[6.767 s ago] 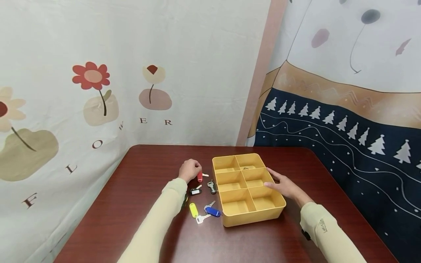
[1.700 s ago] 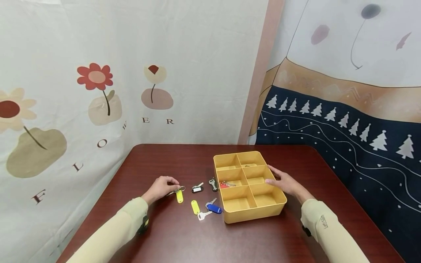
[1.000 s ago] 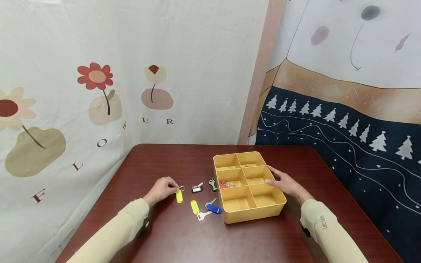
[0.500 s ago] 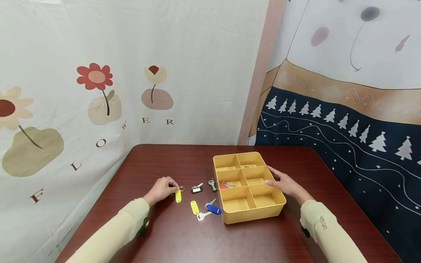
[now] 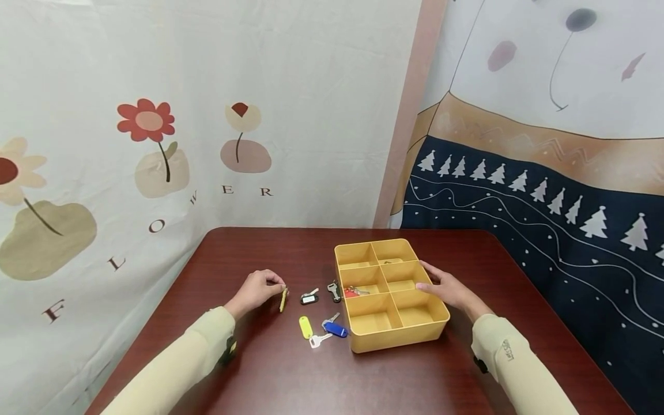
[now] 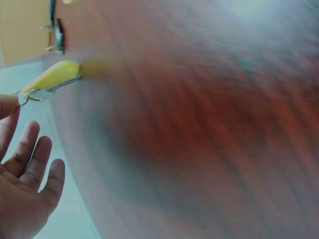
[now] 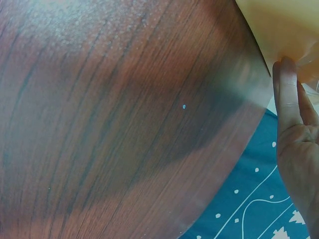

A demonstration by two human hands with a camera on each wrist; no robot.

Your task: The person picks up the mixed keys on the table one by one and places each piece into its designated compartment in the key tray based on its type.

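My left hand (image 5: 256, 293) pinches the ring of a key with a yellow tag (image 5: 283, 300), between thumb and index finger. In the left wrist view the yellow tag (image 6: 59, 74) hangs beside its metal key, and the other fingers are spread. My right hand (image 5: 448, 290) rests against the right side of a yellow six-compartment box (image 5: 400, 340); its thumb lies at the rim and its straight fingers touch the outer wall. A red-tagged key (image 5: 353, 292) lies in the middle left compartment. Something small, too unclear to name, lies in the back right compartment.
Left of the box lie a black-tagged key (image 5: 309, 298), another dark-tagged key (image 5: 334, 291), a blue-tagged key (image 5: 335, 329) and a second yellow-tagged key (image 5: 305, 327). All are on the dark red wooden table (image 5: 290, 380), which has printed curtains behind it.
The red-tagged key has gone from the table into the middle left compartment. My left hand has moved left, taken hold of the yellow-tagged key and raised it slightly. The right hand stays at the box.
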